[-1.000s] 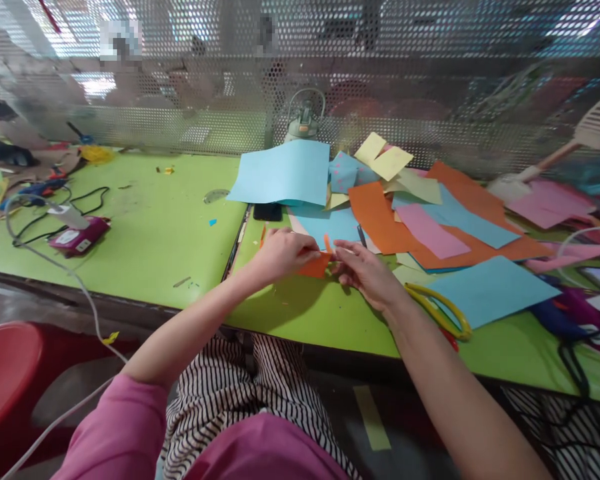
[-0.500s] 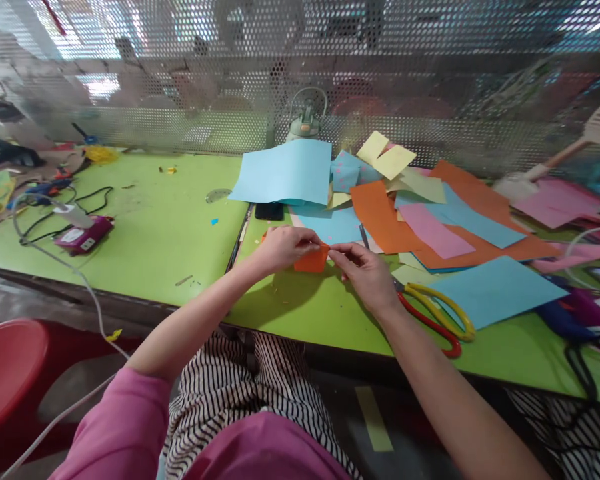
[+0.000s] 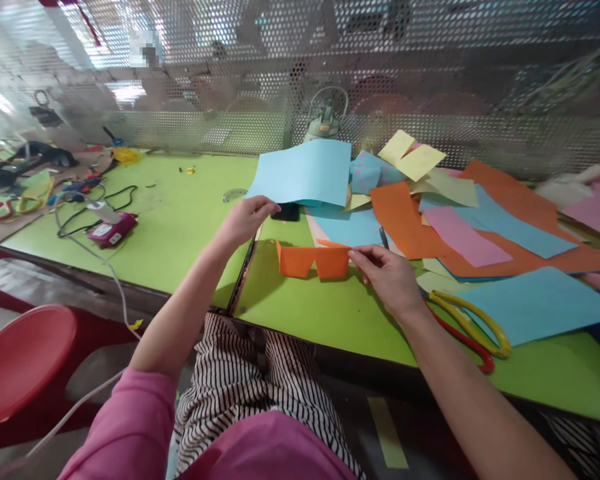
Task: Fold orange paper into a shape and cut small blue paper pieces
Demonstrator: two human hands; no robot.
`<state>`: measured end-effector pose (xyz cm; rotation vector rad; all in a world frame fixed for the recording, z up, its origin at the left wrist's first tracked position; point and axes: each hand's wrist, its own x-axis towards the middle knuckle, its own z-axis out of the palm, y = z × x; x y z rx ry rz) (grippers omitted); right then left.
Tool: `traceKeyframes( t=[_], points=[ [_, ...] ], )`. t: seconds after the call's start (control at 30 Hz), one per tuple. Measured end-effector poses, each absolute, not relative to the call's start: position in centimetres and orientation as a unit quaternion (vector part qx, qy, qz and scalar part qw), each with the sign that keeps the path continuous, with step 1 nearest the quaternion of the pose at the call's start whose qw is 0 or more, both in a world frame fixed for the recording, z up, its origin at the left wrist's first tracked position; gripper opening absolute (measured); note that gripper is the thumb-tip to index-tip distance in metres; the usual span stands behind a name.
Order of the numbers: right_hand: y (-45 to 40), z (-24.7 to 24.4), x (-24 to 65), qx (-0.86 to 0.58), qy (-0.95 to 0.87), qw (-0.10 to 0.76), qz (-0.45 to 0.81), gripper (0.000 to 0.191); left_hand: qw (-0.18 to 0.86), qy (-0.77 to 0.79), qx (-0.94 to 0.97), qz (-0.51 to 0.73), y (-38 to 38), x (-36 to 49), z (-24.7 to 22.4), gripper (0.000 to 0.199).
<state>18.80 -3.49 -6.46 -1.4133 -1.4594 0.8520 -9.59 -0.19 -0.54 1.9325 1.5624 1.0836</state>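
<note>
A pair of orange paper glasses stands on the green table in front of me, its two lens shapes facing me and its side arms folded back. With thumb and fingers, my right hand pinches the right corner of the glasses. My left hand hovers above and left of them, apart from the paper, fingers loosely bent and nothing visible in them. Just beyond its fingertips lies a black phone, partly under a large light blue sheet. Scissors with red and yellow handles lie beside my right forearm.
Orange paper, a pink strip and more blue sheets pile up on the right. A dark pen rests behind my right hand. At left are a purple power adapter and a red stool. A perforated metal screen stands behind.
My left hand has let go of the orange paper glasses and moved up and left, uncovering them. My right hand still holds their right corner. The view has turned slightly left.
</note>
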Motion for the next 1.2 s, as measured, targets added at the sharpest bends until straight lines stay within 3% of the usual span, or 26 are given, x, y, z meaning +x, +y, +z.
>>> traceKeyframes(
  t=[0.3, 0.73, 0.93, 1.07, 1.13, 1.2],
  points=[
    [-3.6, -6.6, 18.6, -0.580, -0.590, 0.449, 0.339, 0.035, 0.216, 0.536, 0.737, 0.349, -1.1, -8.7, -1.9, 0.023],
    [-4.3, -6.0, 17.9, -0.572, -0.615, 0.426, 0.336, 0.036, 0.135, 0.504, 0.827, 0.211, -1.9, 0.0, -2.4, 0.018],
    [-5.2, -4.7, 18.0, -0.533, -0.643, 0.448, 0.320, 0.035, 0.108, 0.388, 0.851, 0.336, -2.1, -1.4, -0.5, 0.014],
    [-7.0, -3.9, 18.0, -0.495, -0.716, 0.456, 0.185, 0.016, 0.059, 0.356, 0.849, 0.386, -4.4, -3.4, -1.7, 0.010],
    [-8.1, -4.1, 17.9, -0.439, -0.794, 0.415, 0.069, 0.007, 0.056, 0.393, 0.843, 0.363, -6.3, -4.4, -3.2, 0.009],
    [-9.2, -4.6, 17.8, -0.382, -0.857, 0.345, -0.011, 0.009, 0.091, 0.397, 0.857, 0.316, -8.3, -5.3, -4.8, 0.012]
  ],
)
